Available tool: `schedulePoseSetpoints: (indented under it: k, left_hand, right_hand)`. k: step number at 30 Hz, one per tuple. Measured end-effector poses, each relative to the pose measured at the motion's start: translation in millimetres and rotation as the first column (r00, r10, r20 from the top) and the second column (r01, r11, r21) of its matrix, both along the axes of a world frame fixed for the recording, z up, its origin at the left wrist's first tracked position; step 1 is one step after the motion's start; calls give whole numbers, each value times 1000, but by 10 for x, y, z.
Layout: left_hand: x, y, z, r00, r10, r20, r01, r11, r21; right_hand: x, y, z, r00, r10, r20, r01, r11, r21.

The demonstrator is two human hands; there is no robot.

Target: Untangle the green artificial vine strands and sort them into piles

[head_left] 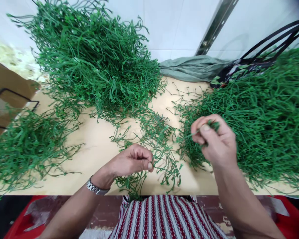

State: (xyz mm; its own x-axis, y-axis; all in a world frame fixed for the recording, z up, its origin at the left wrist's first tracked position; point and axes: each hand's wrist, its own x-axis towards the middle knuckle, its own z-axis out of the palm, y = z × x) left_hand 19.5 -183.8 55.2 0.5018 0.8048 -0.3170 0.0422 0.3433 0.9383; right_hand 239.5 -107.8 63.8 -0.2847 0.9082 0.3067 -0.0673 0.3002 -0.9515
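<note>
A white tiled wall (169, 25) and slotted metal post (216, 28) rise beyond the cream worktop (94, 141)'s far edge, brightly lit.

Thin, wiry green stems (161, 132) with small tips lie loosely tangled across the middle of the tabletop (96, 136). More crowd a tall back heap (89, 59), a broad right heap (269, 119) and a low left heap (32, 146). A sprig (214, 125) sits pinched in the right hand (215, 141).
</note>
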Motion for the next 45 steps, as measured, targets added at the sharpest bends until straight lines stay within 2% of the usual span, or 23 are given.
schedulePoseSetpoints:
  k: [2,4,7,9,11,13,14,16,18,22,26,30,35,40,45]
  left_hand:
    - [-10,-4,-20,1000,-7,-4,7,1000,-28]
    - [-13,-4,-43,1000,-11,-3,11,998,-58]
    - [-1,6,-60,1000,-10,-5,9,996,-86]
    - [16,19,-60,1000,-10,-8,9,995,-100]
    - [35,33,-59,1000,-8,1,8,993,-117]
    - [54,43,-66,999,-6,31,10,991,-136]
    - [61,46,-72,998,-1,55,10,989,-149]
    - [69,45,-86,994,9,107,10,984,-178]
    - [62,36,-94,988,30,149,0,980,-201]
    - [17,19,-92,985,68,157,-39,983,-181]
    - [-11,17,-96,986,147,83,-137,984,-114]
    - [6,6,-71,983,177,45,-177,984,8]
    - [20,-28,-12,984,179,-7,-176,971,161]
    - [-2,-30,63,974,147,-170,-97,958,270]
    - [32,-25,165,995,95,-25,-85,960,266]
  right_hand:
    - [10,45,45,991,-48,-124,40,997,-67]
    - [15,65,63,991,-52,-123,40,994,-98]
    - [-5,26,52,999,-14,50,15,1000,-24]
    - [-46,-29,44,960,63,272,-96,990,107]
    - [-112,-86,42,860,186,475,-319,923,216]
    - [-187,-129,36,757,293,584,-523,808,272]
    - [-221,-144,27,727,327,604,-584,757,293]
    - [-270,-162,-5,708,349,614,-625,713,316]
    - [-284,-168,-46,719,331,611,-606,729,319]
    - [-234,-158,-105,780,259,570,-492,816,303]
    - [-184,-144,-130,847,253,468,-408,874,266]
    - [-175,-158,-147,863,280,421,-392,896,208]
    - [-150,-170,-138,853,343,394,-447,869,211]
    - [-150,-156,-97,811,340,477,-502,823,266]
    - [-165,-165,-98,758,276,591,-566,728,386]
